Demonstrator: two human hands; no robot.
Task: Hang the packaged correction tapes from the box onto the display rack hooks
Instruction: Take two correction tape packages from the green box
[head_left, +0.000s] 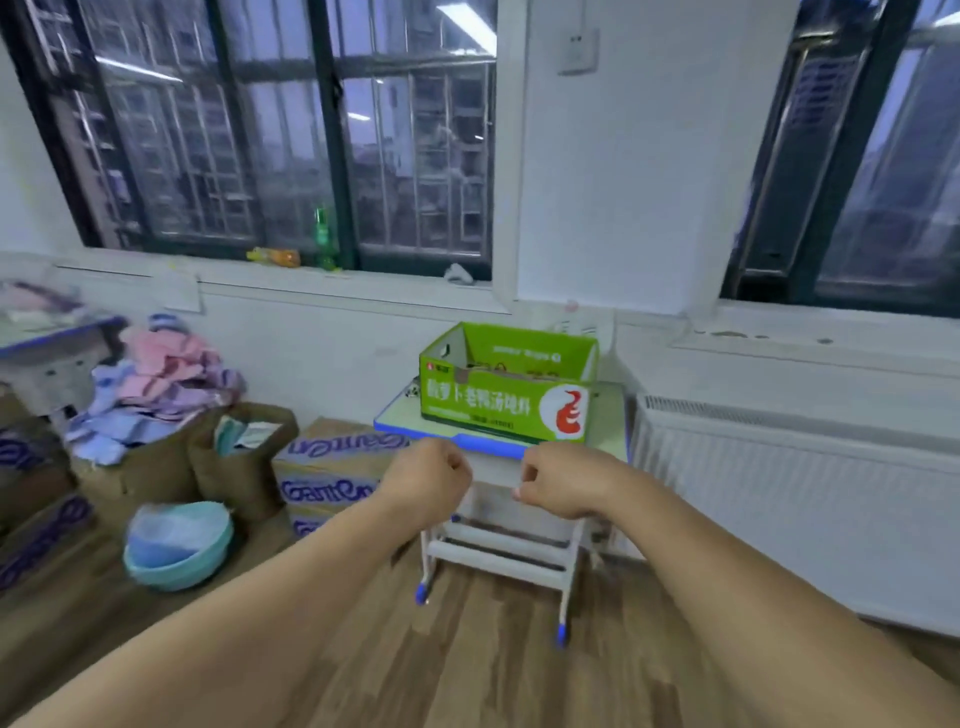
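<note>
Arms out, left hand (431, 480) and right hand (558, 486) hovering side by side, fingers curled, holding nothing. Green box (501, 402) sitting on desk (488, 445) just beyond both hands. Stacked bowls (179, 545) lying well left of left hand.

green box (506, 384): printed cardboard, slight sheen; i read raw brown board at its cut flap. desk (605, 415) under it: smooth matt top, glossy blue plastic edge. floor (493, 649) below: wood-grain planks, low gloss. left of box: soft cloth pile (161, 379), brown paper sacks (156, 467), glossy plastic basins (176, 545), printed cartons (332, 467). right of box: ribbed radiator (779, 493), matt white.
</note>
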